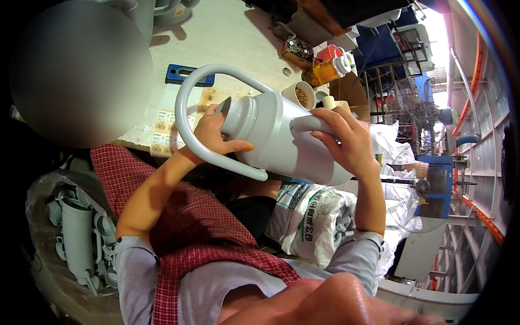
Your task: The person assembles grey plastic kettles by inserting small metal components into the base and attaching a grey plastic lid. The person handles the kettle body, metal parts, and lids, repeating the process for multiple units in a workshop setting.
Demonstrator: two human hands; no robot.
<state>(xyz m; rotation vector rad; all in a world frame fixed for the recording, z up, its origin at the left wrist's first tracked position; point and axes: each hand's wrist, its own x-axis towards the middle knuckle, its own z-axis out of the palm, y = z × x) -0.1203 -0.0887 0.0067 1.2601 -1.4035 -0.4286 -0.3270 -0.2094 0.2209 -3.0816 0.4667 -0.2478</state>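
A large light-grey watering can (271, 122) lies tilted on its side in front of me, between both hands. Its neck opening faces left, and a big hoop handle (189, 97) arches out past it. Reaching inside the hoop, my left hand (212, 132) is closed round the neck, with its thumb along the near side. My right hand (351, 138) is closed on a short tube, seemingly the spout (307, 124), that juts from the body. Some right fingers curl out of sight behind it.
The pale table (230, 32) holds a blue level-like tool (174, 75), printed label sheets (165, 122), a cup of brass-coloured pieces (292, 95) and an orange-yellow jug (325, 71). Lined container (40, 216) with grey parts stands left; white sack (295, 227) and fan (398, 208) right.
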